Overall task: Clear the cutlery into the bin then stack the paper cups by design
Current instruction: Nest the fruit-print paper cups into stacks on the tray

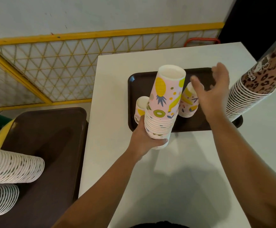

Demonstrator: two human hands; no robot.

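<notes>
Gripping the fruit-print stack (163,111) near its base above the tray (131,99), the left hand (148,140) risks toppling it — the spread right hand (211,92), empty, could knock the fruit cup (187,101) on that tray.

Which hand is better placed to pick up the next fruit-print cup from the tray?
The right hand. It hovers open and empty just beside the small fruit cup stack on the tray. The left hand is occupied, gripping the bottom of the tall fruit cup stack.
</notes>
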